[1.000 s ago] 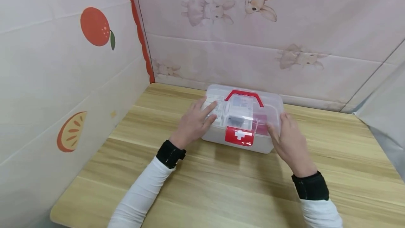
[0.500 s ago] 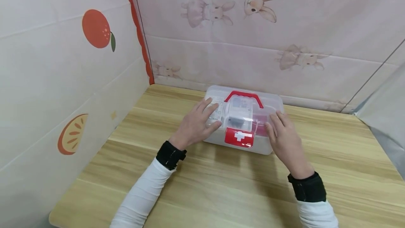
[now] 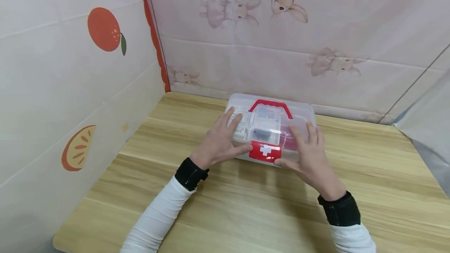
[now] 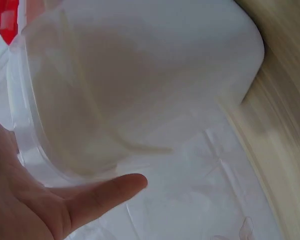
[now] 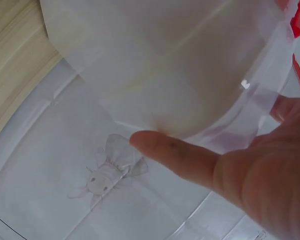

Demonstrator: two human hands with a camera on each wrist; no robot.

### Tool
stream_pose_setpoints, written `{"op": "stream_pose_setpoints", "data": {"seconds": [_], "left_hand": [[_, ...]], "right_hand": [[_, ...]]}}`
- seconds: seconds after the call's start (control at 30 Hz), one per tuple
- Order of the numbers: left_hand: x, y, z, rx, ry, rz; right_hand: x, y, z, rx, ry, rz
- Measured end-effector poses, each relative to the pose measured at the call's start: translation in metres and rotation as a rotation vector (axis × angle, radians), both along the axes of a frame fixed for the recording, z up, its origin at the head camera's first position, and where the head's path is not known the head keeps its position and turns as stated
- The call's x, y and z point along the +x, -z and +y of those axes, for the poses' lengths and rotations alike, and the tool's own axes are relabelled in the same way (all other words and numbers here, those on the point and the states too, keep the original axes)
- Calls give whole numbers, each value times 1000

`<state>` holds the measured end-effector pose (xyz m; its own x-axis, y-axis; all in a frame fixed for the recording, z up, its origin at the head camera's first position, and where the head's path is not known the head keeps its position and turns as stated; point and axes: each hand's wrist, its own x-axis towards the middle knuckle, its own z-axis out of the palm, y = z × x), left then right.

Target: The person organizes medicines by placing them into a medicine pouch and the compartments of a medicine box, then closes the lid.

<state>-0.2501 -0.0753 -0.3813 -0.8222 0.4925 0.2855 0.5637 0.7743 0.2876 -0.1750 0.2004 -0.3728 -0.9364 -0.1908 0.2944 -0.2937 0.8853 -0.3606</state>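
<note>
- Your left hand (image 3: 218,143) lies spread on the lid of the box (image 3: 270,130), fingers straight across its left half, thumb reaching toward the red latch (image 3: 265,151) at the front; it reads as a hold-down, keeping the box from sliding.
- Your right hand (image 3: 306,154) mirrors it on the right half; fingers straight and fanned on the lid, thumb low along the front edge just beside the latch; neither hand curls round anything, both simply press and rest.
- With a thumb on each side of the latch, you look set to work that clasp; that is a judgement from the pose only.
- In the left wrist view your thumb (image 4: 102,192) sticks out under the rim of the box (image 4: 139,90); in the right wrist view your thumb (image 5: 177,157) lies against the curved corner of the box (image 5: 175,65).
- The box sits on the desk (image 3: 246,206), toward the back, near the rear wall; lid down, latch closed as far as you can see.
- It is a clear plastic case with rounded corners; a red handle (image 3: 270,106) folded flat on the lid, a white cross on the latch; pale packets show through the lid, too hazy to name.
- Around you: a rabbit-print wall (image 3: 299,30) behind; an orange-print wall (image 3: 70,69) at your left.
</note>
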Motion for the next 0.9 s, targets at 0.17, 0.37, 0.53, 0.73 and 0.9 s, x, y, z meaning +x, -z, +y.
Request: {"op": "stream_pose_setpoints", "data": {"seconds": [0.17,0.37,0.53,0.73,0.9], "left_hand": [[2,2,2,-7,-12,-14],[3,2,1,-5,-5,-23],[3,2,1,1,2,-4],[2,4,1,9,5,24],[1,8,2,14,0,59]], "right_hand": [[-1,3,-2,-5,-8,55],[0,4,-2,2,-7,93],[1,6,-3,8,11,102],[-1,11,-4,11,37,158],[-5,17,-6,34,78,222]]}}
